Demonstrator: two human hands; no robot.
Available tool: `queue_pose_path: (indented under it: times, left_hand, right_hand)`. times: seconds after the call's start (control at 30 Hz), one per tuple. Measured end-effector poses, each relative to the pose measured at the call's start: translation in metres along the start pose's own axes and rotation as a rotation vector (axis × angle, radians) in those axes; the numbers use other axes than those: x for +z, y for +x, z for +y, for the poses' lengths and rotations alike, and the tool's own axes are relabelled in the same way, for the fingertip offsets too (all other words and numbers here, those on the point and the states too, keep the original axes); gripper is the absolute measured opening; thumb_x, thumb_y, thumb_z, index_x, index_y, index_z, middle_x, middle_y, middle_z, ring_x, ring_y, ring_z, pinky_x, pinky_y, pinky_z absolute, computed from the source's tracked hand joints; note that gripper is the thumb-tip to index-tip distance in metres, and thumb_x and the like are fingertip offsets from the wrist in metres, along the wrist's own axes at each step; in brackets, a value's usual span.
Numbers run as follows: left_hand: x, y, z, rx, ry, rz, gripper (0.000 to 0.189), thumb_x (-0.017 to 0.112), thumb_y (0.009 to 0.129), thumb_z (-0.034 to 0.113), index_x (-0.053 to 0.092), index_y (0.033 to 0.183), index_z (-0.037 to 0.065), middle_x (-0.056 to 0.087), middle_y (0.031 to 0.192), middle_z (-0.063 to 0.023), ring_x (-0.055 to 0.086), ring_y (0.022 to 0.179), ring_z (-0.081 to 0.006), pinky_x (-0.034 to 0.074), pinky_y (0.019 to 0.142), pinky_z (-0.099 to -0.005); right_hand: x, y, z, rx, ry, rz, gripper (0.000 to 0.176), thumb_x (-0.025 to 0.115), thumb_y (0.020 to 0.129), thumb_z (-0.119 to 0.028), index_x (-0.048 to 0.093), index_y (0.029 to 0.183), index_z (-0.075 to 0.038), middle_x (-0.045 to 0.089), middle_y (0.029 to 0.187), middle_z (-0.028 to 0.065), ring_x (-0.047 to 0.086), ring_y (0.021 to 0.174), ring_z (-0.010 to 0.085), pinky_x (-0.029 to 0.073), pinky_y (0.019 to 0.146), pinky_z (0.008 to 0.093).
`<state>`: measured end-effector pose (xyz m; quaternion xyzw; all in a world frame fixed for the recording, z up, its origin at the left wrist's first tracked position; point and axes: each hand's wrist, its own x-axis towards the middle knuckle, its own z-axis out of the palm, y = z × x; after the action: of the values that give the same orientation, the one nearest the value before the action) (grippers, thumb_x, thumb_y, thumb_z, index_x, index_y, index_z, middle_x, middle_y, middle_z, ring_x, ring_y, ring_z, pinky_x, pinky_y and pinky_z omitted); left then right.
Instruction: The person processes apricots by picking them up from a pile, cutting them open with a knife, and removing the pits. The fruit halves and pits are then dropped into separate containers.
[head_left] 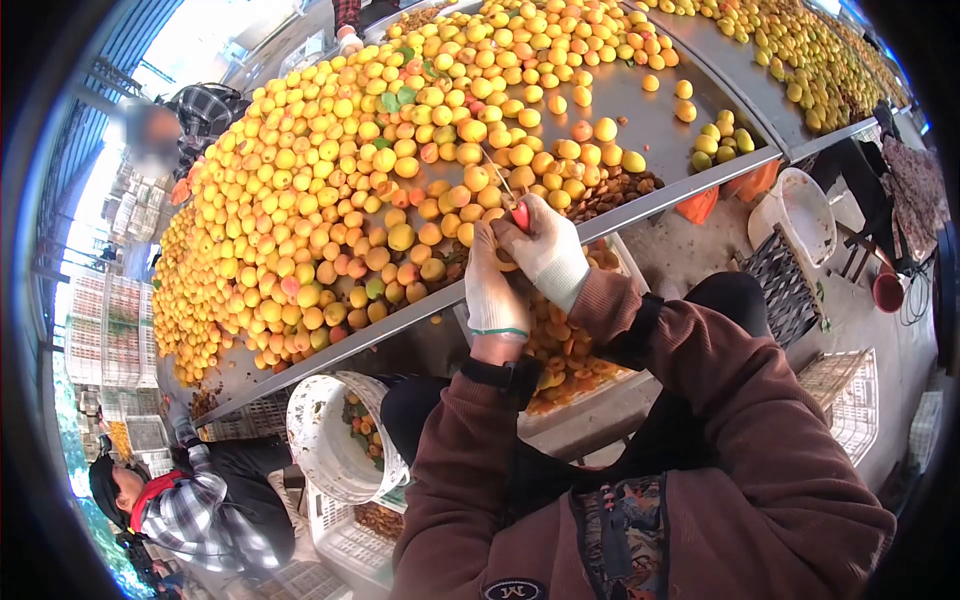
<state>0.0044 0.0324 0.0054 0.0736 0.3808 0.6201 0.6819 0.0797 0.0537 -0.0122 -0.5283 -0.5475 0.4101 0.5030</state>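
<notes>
My right hand (550, 252), in a white glove, is closed around the red handle of a small knife (521, 215). Its thin blade points up and away over the fruit. Beside it, touching or nearly so, my gloved left hand (494, 292) has its fingers curled round an apricot (508, 264), mostly hidden between the two hands. Both hands are just above the near metal edge of a table (640, 212) heaped with yellow-orange apricots (330, 180). Below my wrists stands a crate of split apricots (560, 365). Brown pits (612, 195) lie on the table right of the knife.
A white bucket (335, 440) with some fruit and leaves stands left of my knees. A person in a plaid shirt (215, 515) sits at lower left; others are across the table. A dark woven basket (780, 290) and a pale bucket (795, 215) stand at right.
</notes>
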Motion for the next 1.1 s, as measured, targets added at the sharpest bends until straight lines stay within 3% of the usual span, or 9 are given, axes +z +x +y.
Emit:
queue_pose_path:
  times: [0.13, 0.23, 0.4, 0.53, 0.63, 0.7, 0.9, 1.0, 1.1]
  left_hand:
    - [-0.028, 0.01, 0.007, 0.017, 0.037, -0.184, 0.032, 0.045, 0.102, 0.04, 0.056, 0.105, 0.01, 0.057, 0.08, 0.0, 0.054, 0.06, -0.0117, 0.043, 0.052, -0.0257]
    - [-0.026, 0.012, 0.008, 0.086, 0.124, -0.107, 0.029, 0.047, 0.102, 0.037, 0.055, 0.102, 0.01, 0.052, 0.073, 0.0004, 0.049, 0.054, -0.0109, 0.041, 0.049, -0.0263]
    - [-0.017, 0.012, -0.001, 0.14, 0.266, -0.096, 0.027, 0.051, 0.1, 0.032, 0.056, 0.093, 0.006, 0.05, 0.073, -0.0009, 0.044, 0.048, -0.0103, 0.039, 0.043, -0.0244]
    - [-0.005, 0.006, -0.004, 0.207, 0.421, -0.089, 0.024, 0.051, 0.099, 0.028, 0.057, 0.093, 0.005, 0.049, 0.073, -0.0007, 0.048, 0.054, -0.0091, 0.043, 0.046, -0.0222]
    - [-0.003, 0.005, -0.003, 0.222, 0.562, -0.131, 0.017, 0.052, 0.097, 0.018, 0.057, 0.104, 0.004, 0.054, 0.085, -0.0031, 0.057, 0.073, -0.0127, 0.05, 0.057, -0.0274]
    - [-0.006, 0.003, -0.007, 0.573, 1.041, -0.224, 0.026, 0.06, 0.084, 0.004, 0.058, 0.111, 0.002, 0.06, 0.098, -0.0076, 0.061, 0.088, -0.0208, 0.053, 0.068, -0.0318]
    - [-0.008, 0.009, -0.012, 0.806, 1.176, -0.259, 0.044, 0.065, 0.072, 0.0, 0.056, 0.115, 0.001, 0.062, 0.104, -0.0146, 0.062, 0.098, -0.0325, 0.049, 0.084, -0.0366]
    - [-0.013, 0.023, -0.025, 0.455, 0.502, -0.236, 0.022, 0.046, 0.097, 0.016, 0.06, 0.11, 0.006, 0.05, 0.093, -0.0018, 0.053, 0.079, -0.0082, 0.051, 0.055, -0.0201]
    - [-0.012, 0.02, -0.012, 0.183, 0.552, -0.195, 0.019, 0.05, 0.093, 0.009, 0.057, 0.111, 0.007, 0.057, 0.086, -0.0048, 0.056, 0.058, -0.014, 0.042, 0.05, -0.0233]
  right_hand:
    - [0.004, 0.01, 0.002, -0.04, 0.088, -0.002, 0.024, 0.067, 0.086, -0.023, 0.055, 0.088, -0.003, 0.06, 0.072, 0.0129, 0.061, 0.066, 0.0282, 0.047, 0.061, 0.0347]
    - [-0.014, 0.019, -0.038, 0.242, 0.612, 0.086, 0.013, 0.064, 0.09, -0.015, 0.056, 0.086, -0.006, 0.053, 0.069, -0.0064, 0.047, 0.058, 0.0026, 0.037, 0.05, 0.0207]
    - [-0.025, 0.019, -0.069, 0.086, 0.825, 0.098, 0.025, 0.058, 0.096, -0.023, 0.048, 0.076, -0.011, 0.044, 0.053, -0.0026, 0.033, 0.037, 0.0069, 0.024, 0.036, 0.0237]
    - [-0.029, 0.018, -0.072, 0.044, 0.858, 0.057, 0.016, 0.066, 0.09, -0.017, 0.053, 0.083, -0.008, 0.049, 0.064, -0.0067, 0.042, 0.051, 0.0013, 0.031, 0.045, 0.0191]
    - [-0.024, 0.02, -0.062, 0.01, 0.7, 0.121, 0.016, 0.066, 0.09, -0.015, 0.054, 0.082, -0.007, 0.05, 0.066, -0.0063, 0.042, 0.055, 0.0009, 0.033, 0.047, 0.0193]
    - [-0.02, 0.018, -0.059, -0.039, 0.691, 0.113, 0.015, 0.066, 0.09, -0.013, 0.055, 0.082, -0.007, 0.051, 0.067, -0.0062, 0.043, 0.058, 0.0008, 0.034, 0.049, 0.0191]
    - [-0.012, 0.02, -0.051, -0.038, 0.665, 0.106, 0.011, 0.065, 0.091, -0.009, 0.055, 0.086, -0.006, 0.052, 0.072, -0.0062, 0.046, 0.063, 0.0012, 0.037, 0.053, 0.0184]
    - [-0.006, 0.024, -0.044, -0.029, 0.701, 0.115, 0.013, 0.064, 0.092, -0.01, 0.055, 0.083, -0.007, 0.051, 0.07, -0.0063, 0.046, 0.061, 0.002, 0.037, 0.052, 0.0187]
    - [-0.011, 0.039, -0.053, 0.15, 0.91, 0.14, 0.029, 0.06, 0.092, -0.023, 0.045, 0.069, -0.014, 0.04, 0.056, -0.0058, 0.036, 0.045, 0.0054, 0.027, 0.04, 0.0233]
